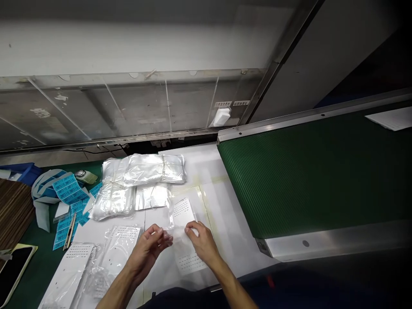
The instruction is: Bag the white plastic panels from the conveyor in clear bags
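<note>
A white sheet with rows of short black dashes (183, 210) lies in front of me, partly covered by a clear plastic bag (171, 214). My left hand (149, 244) is at the bag's left edge, with thumb and fingers closed on the thin film. From the right, my right hand (203, 242) pinches the bag near the middle of the sheet, thumb against forefinger. Whether those fingers also grip the sheet is hidden. Lower down, more dashed rows show through the film. Left of my hands lie bagged dashed sheets (124, 240) and a longer bagged stack (69, 272).
Bundles of clear bags (154, 169) lie behind my hands. A green conveyor belt (309, 180) with metal rails runs along the right, a white sheet (392, 119) on it. At left are blue labels (69, 189), a utility knife (70, 231) and a phone (14, 272).
</note>
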Motion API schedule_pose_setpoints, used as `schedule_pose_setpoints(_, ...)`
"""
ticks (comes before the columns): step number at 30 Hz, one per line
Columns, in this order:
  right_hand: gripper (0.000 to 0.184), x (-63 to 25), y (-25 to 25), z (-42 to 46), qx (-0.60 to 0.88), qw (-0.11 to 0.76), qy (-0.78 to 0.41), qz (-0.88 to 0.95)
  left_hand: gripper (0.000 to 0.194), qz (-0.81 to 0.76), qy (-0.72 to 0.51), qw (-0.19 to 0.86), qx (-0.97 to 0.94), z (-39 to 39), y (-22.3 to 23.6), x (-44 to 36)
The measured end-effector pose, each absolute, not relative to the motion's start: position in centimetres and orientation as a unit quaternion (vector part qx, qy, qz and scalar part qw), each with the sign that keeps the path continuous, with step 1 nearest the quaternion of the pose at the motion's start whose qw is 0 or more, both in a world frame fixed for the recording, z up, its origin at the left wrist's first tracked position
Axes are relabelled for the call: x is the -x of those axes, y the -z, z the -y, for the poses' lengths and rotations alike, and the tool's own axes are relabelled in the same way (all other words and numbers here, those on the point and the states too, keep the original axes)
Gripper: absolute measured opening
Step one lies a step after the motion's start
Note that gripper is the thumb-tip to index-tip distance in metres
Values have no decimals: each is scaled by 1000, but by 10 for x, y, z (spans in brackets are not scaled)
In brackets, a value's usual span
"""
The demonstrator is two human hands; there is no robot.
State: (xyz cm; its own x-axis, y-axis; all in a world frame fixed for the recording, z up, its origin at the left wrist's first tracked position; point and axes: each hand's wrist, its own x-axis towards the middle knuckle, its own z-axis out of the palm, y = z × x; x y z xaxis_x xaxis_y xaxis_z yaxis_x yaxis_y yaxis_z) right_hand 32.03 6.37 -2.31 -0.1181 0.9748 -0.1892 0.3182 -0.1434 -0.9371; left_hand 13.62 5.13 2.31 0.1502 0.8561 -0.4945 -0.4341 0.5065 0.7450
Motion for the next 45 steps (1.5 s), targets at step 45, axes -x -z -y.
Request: schedule_pose_setpoints(45, 20, -345, 36, -14, 681, 294, -468, 481, 60, -550, -339, 750, -143, -17, -25, -178)
